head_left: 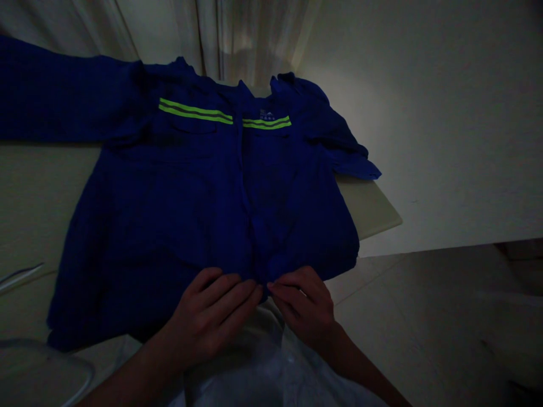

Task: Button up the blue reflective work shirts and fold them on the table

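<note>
the left hand (216, 314) and right hand (307, 308), nearly closed, pinch the jacket (169, 209) by its hem (265, 293) at the near edge of the table (25, 209). the left thumb is hidden; one sleeve (55, 96) is cut off.

Right of the right hand (305, 308), room opens above the floor (390, 311), up to the wall (445, 141). A white cable (25, 342) loops left of the left hand (212, 316); between both hands, barely a gap.
</note>
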The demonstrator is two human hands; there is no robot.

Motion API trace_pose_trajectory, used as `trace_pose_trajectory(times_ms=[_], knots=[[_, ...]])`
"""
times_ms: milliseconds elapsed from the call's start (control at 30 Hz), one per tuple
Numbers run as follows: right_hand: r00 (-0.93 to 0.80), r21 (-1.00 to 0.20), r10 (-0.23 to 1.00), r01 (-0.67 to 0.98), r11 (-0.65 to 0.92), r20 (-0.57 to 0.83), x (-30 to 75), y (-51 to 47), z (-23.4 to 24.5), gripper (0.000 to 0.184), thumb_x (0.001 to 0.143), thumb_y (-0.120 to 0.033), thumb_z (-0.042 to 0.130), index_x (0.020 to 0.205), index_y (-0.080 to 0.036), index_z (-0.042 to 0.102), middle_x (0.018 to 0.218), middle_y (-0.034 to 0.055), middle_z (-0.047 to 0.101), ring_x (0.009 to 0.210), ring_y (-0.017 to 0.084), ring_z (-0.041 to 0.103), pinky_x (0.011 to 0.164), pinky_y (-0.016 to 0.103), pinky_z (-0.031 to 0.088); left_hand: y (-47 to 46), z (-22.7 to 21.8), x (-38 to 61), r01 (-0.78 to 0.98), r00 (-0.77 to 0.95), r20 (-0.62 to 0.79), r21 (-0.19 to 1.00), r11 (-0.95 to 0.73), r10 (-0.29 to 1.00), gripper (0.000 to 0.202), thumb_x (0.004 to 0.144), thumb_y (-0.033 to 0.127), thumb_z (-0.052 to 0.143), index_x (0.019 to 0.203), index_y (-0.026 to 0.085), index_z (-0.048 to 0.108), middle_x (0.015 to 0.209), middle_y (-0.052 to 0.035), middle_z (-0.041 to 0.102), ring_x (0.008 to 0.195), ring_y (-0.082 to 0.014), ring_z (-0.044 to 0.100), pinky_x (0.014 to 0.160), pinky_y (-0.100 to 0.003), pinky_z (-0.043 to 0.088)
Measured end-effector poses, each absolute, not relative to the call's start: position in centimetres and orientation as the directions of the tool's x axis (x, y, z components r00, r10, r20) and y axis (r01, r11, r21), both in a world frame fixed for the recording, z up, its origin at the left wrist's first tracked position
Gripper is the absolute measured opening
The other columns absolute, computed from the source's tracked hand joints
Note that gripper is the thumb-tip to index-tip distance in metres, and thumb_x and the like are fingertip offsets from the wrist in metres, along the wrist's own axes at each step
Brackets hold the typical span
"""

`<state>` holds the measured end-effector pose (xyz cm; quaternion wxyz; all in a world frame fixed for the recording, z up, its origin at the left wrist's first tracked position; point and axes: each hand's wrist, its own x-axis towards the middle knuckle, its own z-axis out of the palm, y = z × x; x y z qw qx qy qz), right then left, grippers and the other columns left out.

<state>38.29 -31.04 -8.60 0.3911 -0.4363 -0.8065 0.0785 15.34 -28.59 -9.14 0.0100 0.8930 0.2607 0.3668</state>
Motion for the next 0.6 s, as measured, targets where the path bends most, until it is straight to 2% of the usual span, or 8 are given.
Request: trace_pose_trajectory(times_ms=[167,400,600], knots=[[-0.36,-0.484,0.786,0.636,0.601,0.503,38.7,-30.8,-8.5,0.011,0.096,-0.011,0.069,0.095,-0.02,0.076,0.085,0.0043,0.074,0.076,0.017,0.064,0.068,0.033,0.052,-28.6,-9.2,15.5,0.452,0.616,0.643,0.185,-0.873,0.455,0.029,0.105,0.011,0.046,0.112,0.015,0.074,0.108,-0.0025,0.08,0.097,-0.019,0.067,0.09,-0.041,0.044],[-0.425,-0.717,0.879,0.54,0.44,0.219,39.8,-30.1,-7.4,0.009,0.098,-0.025,0.074,0.105,-0.022,0.077,0.098,0.0043,0.074,0.092,0.018,0.068,0.081,0.034,0.056,-28.7,-9.3,15.7,0.443,0.596,0.649,0.225,-0.868,0.473,0.031,0.104,0.009,0.045,0.109,0.015,0.075,0.101,-0.0039,0.078,0.093,-0.0188,0.066,0.089,-0.04,0.043],[-0.444,-0.828,0.889,0.452,0.332,0.115,40.2,-29.4,-6.4,0.007,0.094,-0.023,0.078,0.1,-0.022,0.078,0.098,0.0027,0.073,0.092,0.017,0.067,0.083,0.034,0.054,-28.6,-8.8,15.9,0.43,0.58,0.679,0.214,-0.877,0.45,0.027,0.103,0.008,0.05,0.104,0.017,0.075,0.098,-0.0038,0.077,0.091,-0.0179,0.065,0.09,-0.039,0.043]])
